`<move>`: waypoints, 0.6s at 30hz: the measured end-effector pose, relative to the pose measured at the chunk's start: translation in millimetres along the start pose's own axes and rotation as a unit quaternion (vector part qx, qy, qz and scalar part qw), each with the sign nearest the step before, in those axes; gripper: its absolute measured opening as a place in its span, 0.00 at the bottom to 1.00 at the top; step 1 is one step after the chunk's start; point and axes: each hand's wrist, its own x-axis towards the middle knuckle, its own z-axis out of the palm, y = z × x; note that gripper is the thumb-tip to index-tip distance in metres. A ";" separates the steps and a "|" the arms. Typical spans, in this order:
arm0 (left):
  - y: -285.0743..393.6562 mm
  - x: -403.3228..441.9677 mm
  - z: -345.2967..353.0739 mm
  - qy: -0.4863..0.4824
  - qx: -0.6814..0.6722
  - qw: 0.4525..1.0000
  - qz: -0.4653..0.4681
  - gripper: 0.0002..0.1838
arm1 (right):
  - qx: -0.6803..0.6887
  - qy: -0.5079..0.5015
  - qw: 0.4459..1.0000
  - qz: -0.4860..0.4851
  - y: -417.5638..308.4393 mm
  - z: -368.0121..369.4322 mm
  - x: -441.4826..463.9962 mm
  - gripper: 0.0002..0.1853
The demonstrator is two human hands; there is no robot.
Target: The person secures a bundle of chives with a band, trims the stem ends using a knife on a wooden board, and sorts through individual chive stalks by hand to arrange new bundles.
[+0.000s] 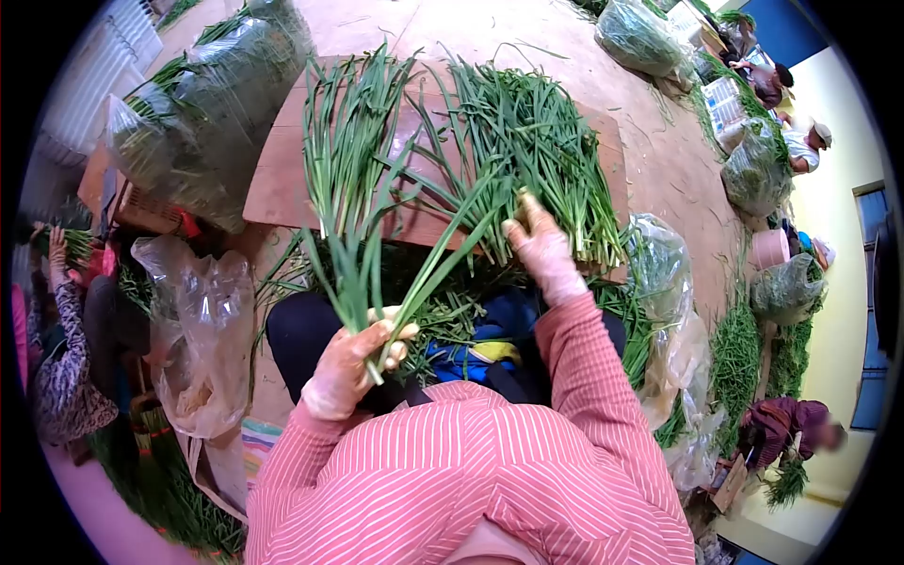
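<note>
My left hand [350, 367], in a thin see-through glove, is closed around the white ends of a few garlic chives [353, 278], whose green leaves fan out away from me above my lap. My right hand [548, 250], also gloved, reaches to the near edge of a large heap of chives [532, 132]. Its thumb and forefinger are apart, touching or just over the stalks; the other fingers are partly hidden. A smaller, neater pile of chives [353, 132] lies on the left part of the wooden board [273, 188].
Cut leaves litter my lap [443, 320]. Plastic bags [202, 311] [664, 311] stand on both sides, and a big wrapped bundle of greens [217, 104] is at the back left. Other people work at the far left [71, 377] and along the right wall [786, 428].
</note>
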 end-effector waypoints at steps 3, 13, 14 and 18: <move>13.8 -32.1 -5.7 0.047 -0.002 0.996 0.077 0.20 | -0.063 0.097 0.993 -0.022 29.6 -15.8 25.5 0.30; -3.3 7.4 -6.8 -0.024 0.024 0.992 0.123 0.22 | 0.308 0.076 0.948 -0.015 -102.4 -39.0 -39.7 0.14; -8.0 11.9 -6.6 -0.032 0.023 0.992 0.116 0.22 | 0.294 0.054 0.954 0.002 -115.0 -40.8 -43.5 0.14; -21.8 22.3 -6.0 -0.051 0.037 0.994 0.094 0.21 | 0.327 -0.052 0.939 0.092 -117.6 -29.0 -39.5 0.14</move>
